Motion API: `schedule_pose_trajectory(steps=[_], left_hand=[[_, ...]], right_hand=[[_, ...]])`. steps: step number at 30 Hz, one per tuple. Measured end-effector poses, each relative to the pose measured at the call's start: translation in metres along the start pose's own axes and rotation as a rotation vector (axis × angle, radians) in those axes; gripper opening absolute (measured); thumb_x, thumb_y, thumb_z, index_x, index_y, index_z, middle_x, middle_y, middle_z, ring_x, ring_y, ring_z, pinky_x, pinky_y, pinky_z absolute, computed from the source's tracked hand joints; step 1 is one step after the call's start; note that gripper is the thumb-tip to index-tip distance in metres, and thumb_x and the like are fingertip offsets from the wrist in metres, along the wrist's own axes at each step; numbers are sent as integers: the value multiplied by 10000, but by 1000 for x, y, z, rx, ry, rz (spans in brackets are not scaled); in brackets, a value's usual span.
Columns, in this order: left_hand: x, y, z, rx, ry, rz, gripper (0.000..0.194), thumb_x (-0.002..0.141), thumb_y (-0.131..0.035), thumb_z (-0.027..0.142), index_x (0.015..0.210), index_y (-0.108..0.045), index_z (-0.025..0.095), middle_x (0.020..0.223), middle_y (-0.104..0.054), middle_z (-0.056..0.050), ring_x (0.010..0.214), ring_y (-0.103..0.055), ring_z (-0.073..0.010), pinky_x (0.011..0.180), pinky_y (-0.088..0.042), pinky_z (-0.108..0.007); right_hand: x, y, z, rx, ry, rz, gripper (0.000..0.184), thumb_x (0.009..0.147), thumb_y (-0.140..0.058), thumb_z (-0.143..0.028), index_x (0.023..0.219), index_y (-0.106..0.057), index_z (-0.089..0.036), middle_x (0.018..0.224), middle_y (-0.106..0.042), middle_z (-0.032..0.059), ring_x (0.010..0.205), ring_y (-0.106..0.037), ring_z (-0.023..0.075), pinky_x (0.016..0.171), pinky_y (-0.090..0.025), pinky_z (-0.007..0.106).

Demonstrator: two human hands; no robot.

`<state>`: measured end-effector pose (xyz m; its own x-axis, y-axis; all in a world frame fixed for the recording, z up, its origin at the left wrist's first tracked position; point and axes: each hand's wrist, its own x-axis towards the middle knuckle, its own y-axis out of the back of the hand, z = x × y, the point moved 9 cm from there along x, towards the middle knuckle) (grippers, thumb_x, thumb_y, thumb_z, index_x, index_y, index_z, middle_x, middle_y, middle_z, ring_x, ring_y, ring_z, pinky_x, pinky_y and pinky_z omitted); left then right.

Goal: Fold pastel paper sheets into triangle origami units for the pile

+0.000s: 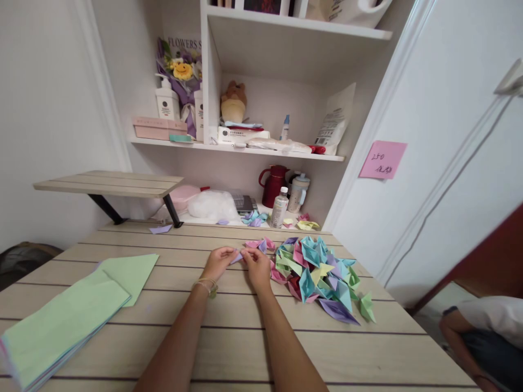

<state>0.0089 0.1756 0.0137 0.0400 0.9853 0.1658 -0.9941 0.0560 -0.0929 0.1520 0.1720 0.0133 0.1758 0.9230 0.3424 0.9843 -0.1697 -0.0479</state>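
Between my two hands is a small folded piece of purple paper (237, 258), mostly covered by the fingers. My left hand (219, 263), with a bracelet at the wrist, pinches its left side. On the other side my right hand (256, 265) grips it with thumb and fingers. Just right of my right hand lies a heap of folded paper boats (312, 267) in blue, green, pink, purple and yellow. A few pink and purple folded papers (261, 244) rest behind the right hand.
Green paper sheets (69, 326) lie stacked at the left. A small raised shelf (110, 183) stands at the back left. Behind the table are a clear bottle (279, 208), a red jug (274, 186) and a plastic bag (212, 206). Another person (486, 337) is at the right edge.
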Motion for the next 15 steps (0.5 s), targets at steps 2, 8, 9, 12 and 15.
schedule_pose_trajectory(steps=[2, 8, 9, 12, 15], left_hand=[[0, 3, 3, 34, -25, 11, 228, 591, -704, 330, 673, -657, 123, 651, -677, -40, 621, -598, -142, 594, -440, -222], [-1, -1, -1, -29, 22, -32, 247, 609, -691, 352, 610, -601, 121, 538, -619, 0, 490, -542, -94, 517, -412, -199], [-2, -2, -2, -55, 40, -35, 249, 607, -695, 348, 632, -599, 119, 549, -625, -4, 490, -549, -95, 524, -422, -204], [-2, 0, -7, -153, 88, 7, 287, 599, -712, 322, 772, -595, 125, 641, -663, -30, 531, -596, -115, 578, -470, -242], [-2, 7, -10, -241, 105, 77, 343, 605, -717, 290, 873, -559, 145, 703, -678, -48, 598, -636, -138, 643, -500, -280]], right_hand=[[-1, -3, 1, 53, -30, -25, 242, 662, -634, -372, 735, -680, -146, 620, -674, 37, 550, -603, 163, 542, -483, 254], [-4, -10, -1, 182, -92, -86, 277, 661, -634, -383, 751, -667, -124, 543, -649, 34, 490, -594, 161, 487, -475, 249], [-4, -9, -3, 183, -86, -76, 275, 660, -633, -382, 752, -668, -125, 550, -650, 34, 495, -593, 160, 491, -477, 251], [-3, -8, -5, 216, -62, -49, 311, 674, -617, -369, 871, -661, -132, 642, -670, 40, 566, -612, 162, 532, -487, 255], [-2, -12, -4, 279, -54, -76, 396, 672, -614, -310, 1025, -608, -132, 737, -679, 50, 642, -625, 159, 583, -495, 256]])
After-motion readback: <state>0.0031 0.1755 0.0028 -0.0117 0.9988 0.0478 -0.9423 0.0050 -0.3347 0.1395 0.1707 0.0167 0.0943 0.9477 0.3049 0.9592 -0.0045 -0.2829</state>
